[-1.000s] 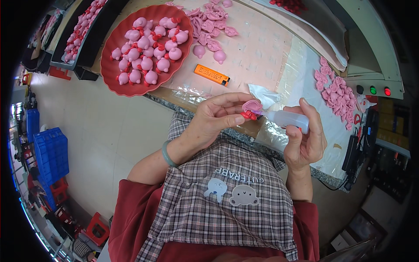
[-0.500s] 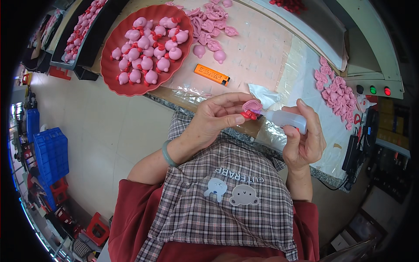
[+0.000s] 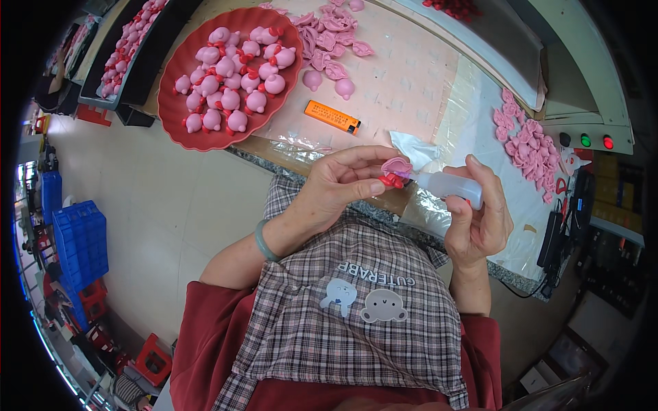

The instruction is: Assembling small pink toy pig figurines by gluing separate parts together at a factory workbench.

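My left hand (image 3: 339, 186) was closed around a small pink toy piece (image 3: 396, 166) with a red bow part (image 3: 392, 181) under it, thumb and fingertips pinching it just above the near edge of the worktable (image 3: 411, 89). My right hand (image 3: 480, 222) was clenched around a small translucent squeeze bottle (image 3: 449, 185), its tip pointing left and touching or nearly touching the pink piece; I could not tell which. A green bangle (image 3: 266, 241) sat on my left wrist, and my checked apron (image 3: 356, 301) lay below both hands. Farther out on the table stood a red round tray (image 3: 179, 130) heaped with finished pink figures (image 3: 233, 75), an orange lighter (image 3: 332, 116) lay between that tray and my hands, loose pink shells (image 3: 329, 34) lay beyond it, and another pile of pink pieces (image 3: 528, 147) lay to my right on clear plastic sheeting (image 3: 473, 103). Nothing stood between my hands and the piece. Compared with a second before, both hands kept the same hold and place, the bottle still at the piece, and nothing on the table had shifted.
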`<state>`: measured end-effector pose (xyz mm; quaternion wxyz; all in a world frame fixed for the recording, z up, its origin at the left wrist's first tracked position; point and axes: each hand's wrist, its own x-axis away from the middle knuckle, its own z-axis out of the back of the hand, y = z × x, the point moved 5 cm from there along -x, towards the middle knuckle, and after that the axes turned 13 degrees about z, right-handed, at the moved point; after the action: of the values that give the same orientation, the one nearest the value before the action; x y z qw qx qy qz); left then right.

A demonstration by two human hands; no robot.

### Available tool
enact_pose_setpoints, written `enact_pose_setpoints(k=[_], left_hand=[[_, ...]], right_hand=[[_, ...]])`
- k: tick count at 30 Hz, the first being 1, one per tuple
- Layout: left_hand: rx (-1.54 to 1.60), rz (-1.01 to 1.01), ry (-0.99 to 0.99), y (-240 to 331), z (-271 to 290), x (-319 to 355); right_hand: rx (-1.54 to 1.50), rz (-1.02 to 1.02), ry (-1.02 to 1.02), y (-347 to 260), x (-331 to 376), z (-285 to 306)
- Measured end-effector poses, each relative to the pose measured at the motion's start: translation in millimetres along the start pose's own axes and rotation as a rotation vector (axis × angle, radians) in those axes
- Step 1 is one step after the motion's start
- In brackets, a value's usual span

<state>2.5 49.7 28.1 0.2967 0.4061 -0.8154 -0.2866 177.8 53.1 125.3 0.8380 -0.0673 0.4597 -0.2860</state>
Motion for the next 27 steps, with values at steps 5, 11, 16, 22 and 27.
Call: enact_pose_setpoints(k=[5, 11, 16, 22, 27], left_hand=[[0.003, 0.015, 0.003, -1.0, 0.6, -0.4], [-0.001, 0.027, -0.002, -0.3, -1.0, -0.2], [0.0, 0.035, -0.008, -1.2, -0.2, -0.4], [0.04, 0.028, -0.002, -1.5, -1.2, -0.8], [-0.001, 0.035, -0.003, -2.7, 0.8, -0.4]], right_hand=[[-0.007, 0.006, 0.023, -0.1, 0.9, -0.1], [0.005, 0.009, -0.016, -0.2, -0.4, -0.6], [0.025, 0.039, -0.013, -0.4, -0.1, -1.2], [-0.04, -0.021, 0.048, 2.5, 6.2, 1.7], [-0.025, -0.006, 0.03, 2.9, 5.3, 0.6]])
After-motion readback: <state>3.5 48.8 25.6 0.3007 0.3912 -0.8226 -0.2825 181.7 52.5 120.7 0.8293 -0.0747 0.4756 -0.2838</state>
